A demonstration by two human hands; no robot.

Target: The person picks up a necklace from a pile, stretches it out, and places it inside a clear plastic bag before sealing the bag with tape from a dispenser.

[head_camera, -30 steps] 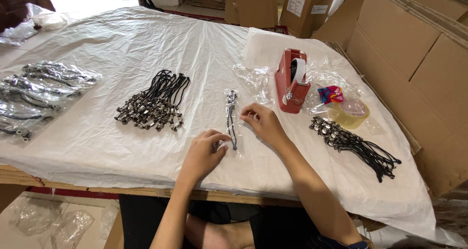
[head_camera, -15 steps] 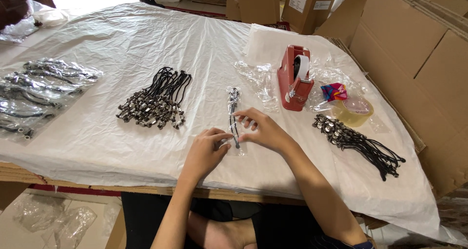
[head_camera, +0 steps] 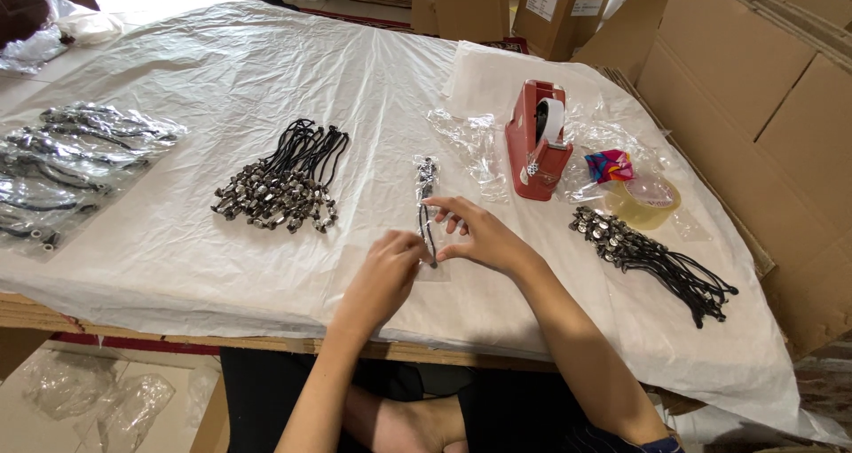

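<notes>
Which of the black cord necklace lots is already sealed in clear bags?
The bagged batch at the table's far left edge. The pile left of the hands and the pile right of them lie loose, unbagged.

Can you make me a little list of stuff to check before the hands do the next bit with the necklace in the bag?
1. Both hands on the clear bag: ok; left hand, right hand.
2. Black cord necklace inside the bag: mostly in, ok.
3. Bag sealed: cannot tell.
4. Red tape dispenser close by: ok.
5. Pile of loose necklaces apart from the bag: ok.
</notes>
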